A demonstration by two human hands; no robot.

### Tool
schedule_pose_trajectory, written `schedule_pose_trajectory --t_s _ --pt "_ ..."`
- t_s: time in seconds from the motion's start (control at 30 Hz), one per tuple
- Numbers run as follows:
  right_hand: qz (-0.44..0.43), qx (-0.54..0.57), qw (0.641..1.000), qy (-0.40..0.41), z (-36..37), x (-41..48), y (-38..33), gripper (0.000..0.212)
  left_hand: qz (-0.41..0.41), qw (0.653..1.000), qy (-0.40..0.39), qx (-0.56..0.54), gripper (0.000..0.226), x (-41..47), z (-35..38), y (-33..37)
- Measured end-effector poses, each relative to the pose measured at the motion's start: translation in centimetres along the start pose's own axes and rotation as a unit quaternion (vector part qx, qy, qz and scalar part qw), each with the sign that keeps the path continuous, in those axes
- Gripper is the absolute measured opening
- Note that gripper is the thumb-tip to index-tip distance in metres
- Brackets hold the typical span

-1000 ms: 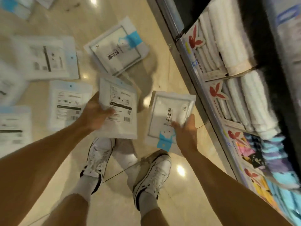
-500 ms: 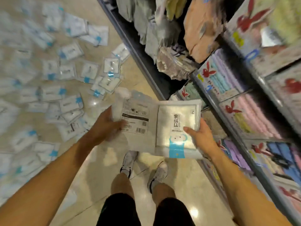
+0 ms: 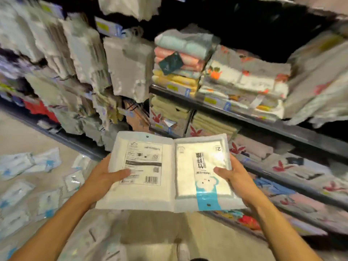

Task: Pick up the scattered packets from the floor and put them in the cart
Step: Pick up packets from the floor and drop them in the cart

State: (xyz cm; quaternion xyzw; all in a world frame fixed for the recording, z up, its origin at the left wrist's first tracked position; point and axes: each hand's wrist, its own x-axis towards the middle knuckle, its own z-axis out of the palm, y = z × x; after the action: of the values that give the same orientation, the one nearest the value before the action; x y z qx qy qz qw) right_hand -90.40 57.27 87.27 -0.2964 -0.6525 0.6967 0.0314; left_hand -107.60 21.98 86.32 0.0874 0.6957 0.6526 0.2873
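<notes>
Head view: two picked up, none carted yet, many more to go.
The left hand (image 3: 101,178) grips the barcode packet (image 3: 143,166) and the right hand (image 3: 240,180) grips the blue-banded packet (image 3: 204,172), side by side before the shelves (image 3: 263,125). Scattered packets (image 3: 45,203) lie blurred on the floor (image 3: 22,136). No cart is in view.

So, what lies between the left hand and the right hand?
In the head view, just the two packets they hold: the barcode packet in the left hand, the blue-banded packet in the right hand, edges meeting.
</notes>
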Motion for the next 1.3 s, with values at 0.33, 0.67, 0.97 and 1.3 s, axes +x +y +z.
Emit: schedule_pose_trajectory --t_s 0.33,0.67,0.97,1.3 --pt "-0.011 0.115 0.919 0.377 -9.3 -26.8 4.3 0.036 0.061 0.933 -0.343 0.089 0.051 1.5 18.3 5.9" --pt "-0.037 0.196 0.761 0.617 -9.6 -55.6 11.4 0.036 0.013 0.761 -0.641 0.099 0.082 -14.1 42.2 4.6" --pt "-0.044 0.246 0.634 0.732 -7.7 -79.9 22.1 0.039 0.003 0.645 -0.756 0.113 0.069 -38.8 54.7 -2.5" --pt "-0.026 0.263 0.589 0.764 -9.8 -98.8 31.0 0.044 -0.043 0.601 -0.784 0.148 0.063 -58.6 64.6 -8.7"
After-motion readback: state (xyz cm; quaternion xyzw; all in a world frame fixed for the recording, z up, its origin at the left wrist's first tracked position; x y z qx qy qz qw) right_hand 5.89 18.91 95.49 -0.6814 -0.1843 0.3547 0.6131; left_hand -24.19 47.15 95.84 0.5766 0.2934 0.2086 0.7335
